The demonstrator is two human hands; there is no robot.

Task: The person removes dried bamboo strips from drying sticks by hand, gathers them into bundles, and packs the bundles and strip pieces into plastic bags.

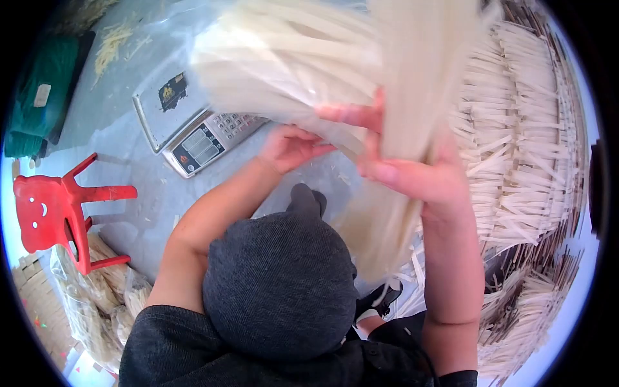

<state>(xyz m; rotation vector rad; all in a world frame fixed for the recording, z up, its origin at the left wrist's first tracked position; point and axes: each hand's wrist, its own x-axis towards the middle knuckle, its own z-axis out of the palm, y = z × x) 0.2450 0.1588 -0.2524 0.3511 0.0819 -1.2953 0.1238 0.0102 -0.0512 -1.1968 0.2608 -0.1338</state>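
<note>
"What's the nearest thing on your feed?"

"I have a bundle of long pale strips (pixel 419 77), blurred, in the right hand (pixel 435 182). It runs upward past the thumb, and its loose ends hang below the palm."

"So that hand is closed?"

"Wrapped round the bundle, yes, thumb on the near side. A fanned bunch of strips (pixel 271 64) spreads just left of it, behind the fingertips."

"And the left hand (pixel 290 149)?"

"I see it at the fan's lower edge, fingers partly curled. I can't tell whether it is pinching anything."

"Further out?"

"Just beyond the left hand I get a digital scale (pixel 213 142) on the grey floor (pixel 155 213). To the right, stacked rows of strips (pixel 516 129). Far left, a red plastic stool (pixel 45 209), with a clear bag of strips (pixel 97 290) just below it in my view."
</note>
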